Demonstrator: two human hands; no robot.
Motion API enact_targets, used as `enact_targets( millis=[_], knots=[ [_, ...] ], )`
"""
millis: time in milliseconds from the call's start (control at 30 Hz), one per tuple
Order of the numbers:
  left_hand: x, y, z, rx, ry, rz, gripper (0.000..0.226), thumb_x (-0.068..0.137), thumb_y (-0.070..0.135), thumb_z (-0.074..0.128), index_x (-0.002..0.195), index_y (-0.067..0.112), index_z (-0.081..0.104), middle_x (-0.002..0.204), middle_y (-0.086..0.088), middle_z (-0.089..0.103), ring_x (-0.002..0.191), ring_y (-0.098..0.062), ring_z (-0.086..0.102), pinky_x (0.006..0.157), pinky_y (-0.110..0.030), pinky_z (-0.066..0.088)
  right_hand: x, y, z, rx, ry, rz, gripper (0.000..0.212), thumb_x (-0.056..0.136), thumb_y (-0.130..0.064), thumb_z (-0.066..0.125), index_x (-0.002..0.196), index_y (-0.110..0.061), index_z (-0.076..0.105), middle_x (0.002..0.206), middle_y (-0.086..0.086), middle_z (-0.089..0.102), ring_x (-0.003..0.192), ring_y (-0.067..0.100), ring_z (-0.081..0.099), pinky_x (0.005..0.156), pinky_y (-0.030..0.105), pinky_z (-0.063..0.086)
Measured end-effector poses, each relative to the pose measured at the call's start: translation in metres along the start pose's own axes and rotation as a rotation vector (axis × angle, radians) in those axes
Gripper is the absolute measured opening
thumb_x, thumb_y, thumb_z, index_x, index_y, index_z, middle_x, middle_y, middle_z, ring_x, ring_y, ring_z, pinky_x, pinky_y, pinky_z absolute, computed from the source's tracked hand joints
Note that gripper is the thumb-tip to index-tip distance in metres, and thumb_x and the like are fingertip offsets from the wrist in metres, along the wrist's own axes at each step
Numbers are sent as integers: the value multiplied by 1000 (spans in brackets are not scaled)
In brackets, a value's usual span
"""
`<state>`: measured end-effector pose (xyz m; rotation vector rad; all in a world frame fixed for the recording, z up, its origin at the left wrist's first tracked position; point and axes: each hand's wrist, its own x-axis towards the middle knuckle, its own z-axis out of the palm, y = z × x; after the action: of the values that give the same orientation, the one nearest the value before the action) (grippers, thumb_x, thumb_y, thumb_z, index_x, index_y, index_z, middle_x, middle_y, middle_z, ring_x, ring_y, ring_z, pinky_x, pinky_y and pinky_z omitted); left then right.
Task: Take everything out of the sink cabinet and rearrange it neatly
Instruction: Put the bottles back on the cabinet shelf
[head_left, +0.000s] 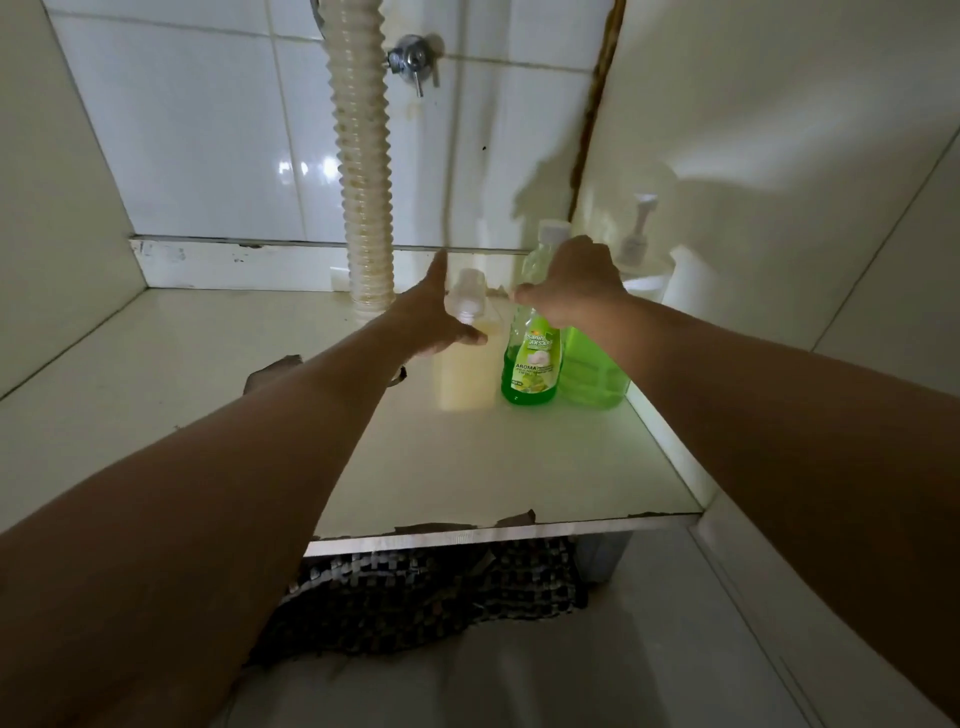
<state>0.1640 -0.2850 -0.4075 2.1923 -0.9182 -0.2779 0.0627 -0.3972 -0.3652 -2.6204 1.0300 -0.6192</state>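
A woven checkered mat (415, 597) lies below the chipped near edge of the smooth cabinet floor (519, 457), bare on the left. The left hand (431, 312) has its fingers around a blurred pale-yellow bottle (467, 374); the right hand (576, 286) clasps a green labelled bottle (530, 374). Far behind, a ribbed hose (363, 171) descends glossy tiles.

wall tiles (208, 156): glossy | hose (363, 171): ribbed plastic | valve (413, 60): shiny metal
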Motion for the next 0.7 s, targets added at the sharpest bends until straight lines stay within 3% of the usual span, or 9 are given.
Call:
enact_targets(
  millis=[100, 200, 300, 367, 433, 533, 600, 700],
  knots=[
    [-26, -7, 1, -116, 92, -38, 110, 77, 19, 78, 153, 14, -1, 155, -14, 24, 140, -33, 30, 111, -39, 30, -26, 0, -6, 46, 10, -53, 62, 85, -25, 65, 131, 3, 36, 132, 18, 45, 123, 33, 47, 87, 31, 41],
    [-57, -17, 5, -22, 242, 25, 88, 79, 13, 75, 148, 6, 20, 144, -19, 41, 132, -32, 42, 106, -35, 36, -65, 2, -10, 204, 37, -68, 53, 85, -19, 63, 128, -3, 37, 126, 16, 49, 115, 32, 50, 87, 33, 42],
    [-96, -25, 10, 12, 376, 128, 63, 82, 6, 68, 138, 7, 38, 126, -15, 56, 112, -27, 56, 91, -29, 45, -121, 10, -5, 409, 31, -91, 39, 85, -20, 64, 118, -7, 47, 110, 5, 56, 97, 24, 58, 82, 30, 47],
    [-127, -31, 12, 6, 336, 146, 50, 83, 6, 64, 130, 11, 48, 111, -9, 62, 93, -21, 61, 82, -29, 50, -165, 19, 5, 535, -38, -99, 24, 86, -15, 64, 107, -10, 54, 104, 3, 60, 86, 25, 66, 80, 36, 54],
    [-158, -37, 9, 85, 225, 174, 35, 86, 9, 62, 120, 14, 57, 99, -6, 68, 83, -17, 62, 83, -31, 52, -203, 28, 21, 564, -132, -91, 11, 86, -10, 63, 96, -11, 58, 96, 5, 65, 79, 26, 68, 77, 42, 57],
    [-201, -47, -1, 430, -158, 109, 29, 90, 18, 59, 119, 20, 59, 108, 0, 68, 101, -18, 60, 88, -27, 46, -247, 37, 47, 335, -460, -134, 14, 87, -10, 61, 100, -12, 63, 96, 6, 68, 81, 21, 68, 75, 33, 57],
    [-224, -60, -7, 590, -435, -8, 36, 87, 16, 62, 123, 19, 59, 119, -1, 64, 110, -20, 58, 89, -27, 45, -274, 39, 65, 127, -669, -226, 20, 87, -12, 62, 107, -14, 64, 104, 5, 68, 85, 16, 66, 73, 25, 53],
    [-257, -88, -8, 633, -682, -155, 59, 82, 15, 69, 137, 17, 48, 131, -7, 57, 118, -24, 54, 94, -29, 45, -301, 39, 88, -74, -834, -280, 26, 85, -16, 64, 111, -19, 61, 112, 2, 64, 96, 18, 61, 82, 27, 50]
  ],
)
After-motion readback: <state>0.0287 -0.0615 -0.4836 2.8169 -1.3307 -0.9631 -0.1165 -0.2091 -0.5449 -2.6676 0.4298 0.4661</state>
